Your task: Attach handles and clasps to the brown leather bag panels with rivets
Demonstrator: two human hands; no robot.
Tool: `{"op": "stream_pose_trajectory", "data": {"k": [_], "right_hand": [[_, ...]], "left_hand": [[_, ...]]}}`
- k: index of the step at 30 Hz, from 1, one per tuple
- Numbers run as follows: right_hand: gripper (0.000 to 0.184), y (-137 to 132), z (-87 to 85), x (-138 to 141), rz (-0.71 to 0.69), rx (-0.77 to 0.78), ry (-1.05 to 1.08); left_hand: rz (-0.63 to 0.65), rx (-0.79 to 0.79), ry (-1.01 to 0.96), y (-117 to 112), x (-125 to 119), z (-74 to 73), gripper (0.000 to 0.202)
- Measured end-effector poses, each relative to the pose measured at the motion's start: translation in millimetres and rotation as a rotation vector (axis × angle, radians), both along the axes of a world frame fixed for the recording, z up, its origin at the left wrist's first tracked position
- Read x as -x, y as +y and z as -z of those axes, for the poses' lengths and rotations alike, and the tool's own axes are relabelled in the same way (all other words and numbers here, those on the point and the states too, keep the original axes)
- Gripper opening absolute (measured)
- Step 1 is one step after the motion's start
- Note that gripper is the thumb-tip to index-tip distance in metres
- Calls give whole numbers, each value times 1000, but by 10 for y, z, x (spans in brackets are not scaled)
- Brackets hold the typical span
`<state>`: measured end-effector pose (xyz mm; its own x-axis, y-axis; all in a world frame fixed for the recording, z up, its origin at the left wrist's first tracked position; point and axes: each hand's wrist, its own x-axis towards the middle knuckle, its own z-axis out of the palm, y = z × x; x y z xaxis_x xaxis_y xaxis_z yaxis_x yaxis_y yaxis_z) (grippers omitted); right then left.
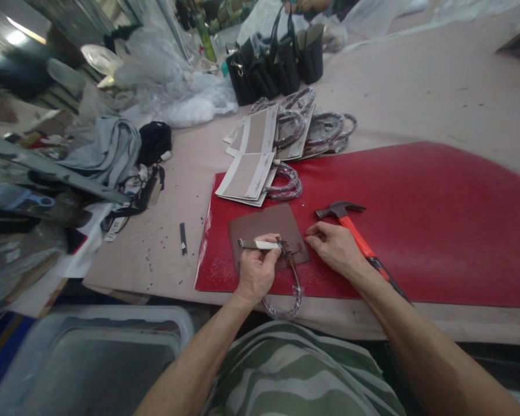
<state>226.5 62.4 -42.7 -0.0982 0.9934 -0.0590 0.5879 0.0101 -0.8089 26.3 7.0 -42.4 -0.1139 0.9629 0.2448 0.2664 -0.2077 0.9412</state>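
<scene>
Slim straight silver-and-white tool (pixel 260 245) sits in left hand (pixel 256 270), over square brown leather-like panel (pixel 260 222) on flat red mat (pixel 416 231). Tool likely stiff, light; hold mid-shaft. Panel likely flexible; take by edges. Left grip closed around tool; right hand (pixel 331 245) curled near panel, cannot tell if holding anything.

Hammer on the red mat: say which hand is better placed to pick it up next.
Right, probably: the right grip shows no tool and is closer to the hammer. The left grip, farther off, holds a slim tool over the brown panel.
</scene>
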Motion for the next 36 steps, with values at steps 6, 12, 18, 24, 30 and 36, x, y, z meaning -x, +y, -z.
{"op": "stream_pose_trajectory", "data": {"k": [6, 12, 18, 24, 30, 36], "right_hand": [[9, -7, 1, 3, 8, 0, 0], [9, -22, 18, 1, 8, 4, 21], [10, -29, 57, -7, 5, -5, 35], [11, -46, 38, -10, -1, -14, 47], [12, -51, 14, -8, 2, -17, 43], [14, -53, 21, -12, -6, -9, 58]], "left_hand": [[89, -114, 103, 19, -40, 43, 11], [70, -54, 134, 47, -49, 60, 12], [105, -88, 174, 62, -53, 38, 12], [108, -155, 239, 62, -60, 38, 12], [112, -167, 320, 80, -52, 38, 12], [107, -179, 362, 97, -77, 18, 12]]}}
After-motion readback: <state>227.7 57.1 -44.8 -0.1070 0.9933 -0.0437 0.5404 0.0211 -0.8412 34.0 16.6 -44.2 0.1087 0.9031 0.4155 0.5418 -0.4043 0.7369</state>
